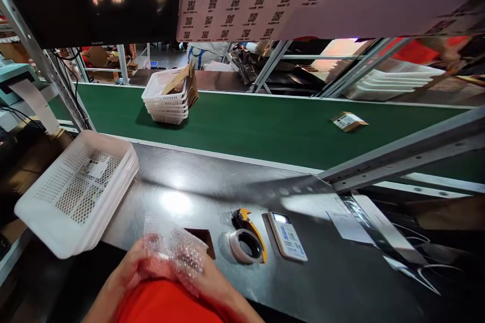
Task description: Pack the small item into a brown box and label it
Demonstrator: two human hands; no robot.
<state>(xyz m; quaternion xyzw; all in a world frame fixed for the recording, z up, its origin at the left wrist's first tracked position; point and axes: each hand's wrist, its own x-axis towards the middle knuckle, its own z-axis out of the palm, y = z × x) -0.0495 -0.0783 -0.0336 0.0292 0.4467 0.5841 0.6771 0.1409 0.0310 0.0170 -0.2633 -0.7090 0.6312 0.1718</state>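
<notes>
Steel surface (182, 181) before green conveyor belt (265, 131), with white basket (76, 186) at left. Both hands, left hand (127, 270) and right hand (220, 287), closed around bubble wrap bundle (176, 252) at near edge, beside tape dispenser (248, 237) and small scale (287, 236).

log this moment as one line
left hand: holds bubble wrap bundle | right hand: holds same bundle | nearby: tape dispenser, scanner, white basket at left

Head cam, single view, looks fwd/down over steel bench (212, 181) close, conveyor belt (265, 126) beyond
</notes>
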